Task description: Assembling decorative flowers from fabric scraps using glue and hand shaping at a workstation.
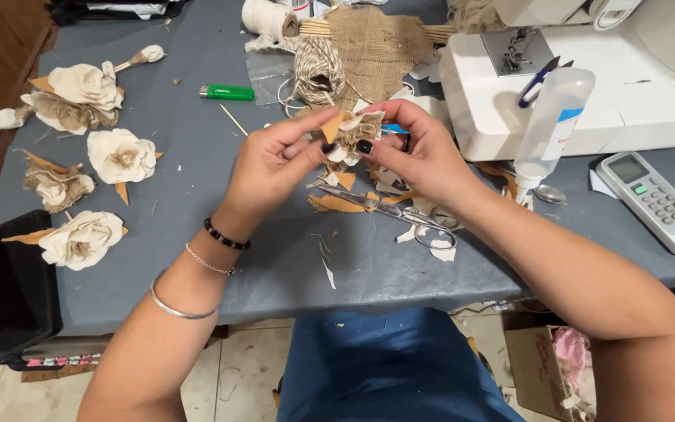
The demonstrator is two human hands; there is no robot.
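Four finished cloth flowers (121, 155) lie at left of frame, so work looks well along (a judgement only). Fifth flower piece (351, 129) sits at upper centre, above table (197, 125), pinched between both hands: left hand (275, 160) grips its tan leaf edge with thumb and fingers, right hand (419, 152) pinches cream-and-burlap side. Scissors (384, 211) lie just below, among scraps. Petal count hidden by fingers; sewing machine (587, 86) cut off at upper right.
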